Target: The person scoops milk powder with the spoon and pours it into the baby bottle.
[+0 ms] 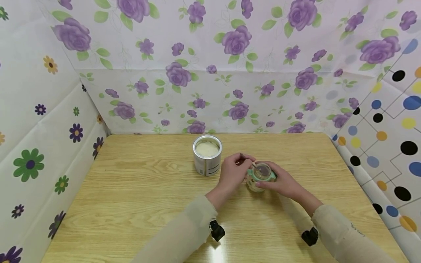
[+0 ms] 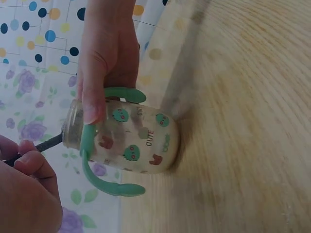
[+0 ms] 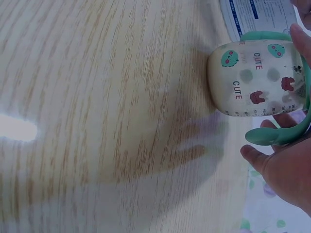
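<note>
A clear baby bottle (image 1: 254,185) with green side handles, printed cartoon figures and the word CUTE stands upright on the table, its mouth uncapped. My right hand (image 1: 283,181) grips it around the collar, with the thumb on the near side in the head view. Pinched in the fingers of my left hand (image 1: 234,171) is the dark handle of a spoon (image 2: 51,142), whose far end goes into the bottle's mouth. Pale contents show through the bottle wall (image 2: 160,141) in the left wrist view.
Just left of the bottle, an open can (image 1: 206,164) of pale powder stands on the wooden table (image 1: 148,197). Floral cloth (image 1: 210,98) hangs along the back edge, with patterned cloth on both sides.
</note>
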Available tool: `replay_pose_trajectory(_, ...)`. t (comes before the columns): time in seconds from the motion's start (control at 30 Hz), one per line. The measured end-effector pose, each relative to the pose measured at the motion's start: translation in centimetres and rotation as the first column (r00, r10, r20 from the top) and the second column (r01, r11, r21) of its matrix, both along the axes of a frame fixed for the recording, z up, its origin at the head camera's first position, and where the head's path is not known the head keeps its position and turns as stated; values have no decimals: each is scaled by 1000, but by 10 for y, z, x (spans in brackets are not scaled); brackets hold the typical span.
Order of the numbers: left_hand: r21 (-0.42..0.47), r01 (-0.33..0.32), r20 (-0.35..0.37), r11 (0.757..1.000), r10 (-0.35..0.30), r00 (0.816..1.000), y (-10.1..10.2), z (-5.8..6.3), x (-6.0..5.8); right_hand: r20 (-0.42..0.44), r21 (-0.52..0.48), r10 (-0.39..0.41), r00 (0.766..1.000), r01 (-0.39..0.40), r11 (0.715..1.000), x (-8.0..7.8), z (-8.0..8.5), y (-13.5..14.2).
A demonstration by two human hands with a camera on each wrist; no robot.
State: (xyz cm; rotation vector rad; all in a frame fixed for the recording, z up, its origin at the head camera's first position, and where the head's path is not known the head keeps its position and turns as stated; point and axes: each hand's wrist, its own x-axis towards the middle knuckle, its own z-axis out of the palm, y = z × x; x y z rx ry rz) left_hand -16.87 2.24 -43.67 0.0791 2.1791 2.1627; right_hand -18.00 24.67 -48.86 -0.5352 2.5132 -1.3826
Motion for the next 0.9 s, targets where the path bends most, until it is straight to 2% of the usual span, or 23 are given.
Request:
replay_pose_trajectory(0.17, 1, 39, -49, 999, -39, 998, -4, 1, -1, 4, -2, 0, 1000, 0, 1000, 0, 0, -1)
replay_pose_trajectory(0.63, -24, 96, -86, 995, -98, 991, -8, 2, -3, 5, 3, 3, 1000, -3, 1000, 2, 3, -2)
replay_pose_trajectory(0.9, 109, 92, -37, 990, -89, 995, -7, 5, -6, -3, 5, 6, 1000, -6, 1000, 2, 5, -3)
